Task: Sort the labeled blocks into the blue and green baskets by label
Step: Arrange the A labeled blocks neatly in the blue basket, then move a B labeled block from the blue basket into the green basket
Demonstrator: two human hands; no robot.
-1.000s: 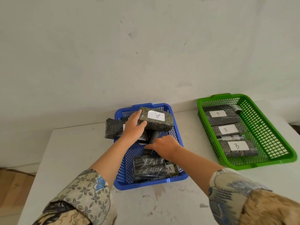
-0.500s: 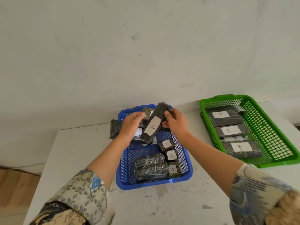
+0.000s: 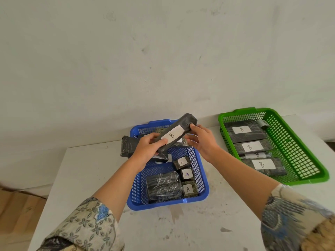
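One scuffed white table (image 3: 181, 232) carries two mesh plastic baskets. The green basket (image 3: 297, 147), right of the blue basket (image 3: 163, 205), holds flat dark wrapped slabs (image 3: 243, 136) labelled B. Above the blue basket's far end, your long dark B block (image 3: 174, 134) tilts: your left hand (image 3: 146, 148) grips its lower end, your right hand (image 3: 204, 141) pinches the upper. Three small squarish A blocks (image 3: 187, 174) line the blue basket's right wall.

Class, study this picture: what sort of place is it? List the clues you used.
Likely a plain indoor workroom set up for sorting. Clues: a bare scuffed wall, a stained white table, and a blue basket and green basket of wrapped blocks labelled A and B.
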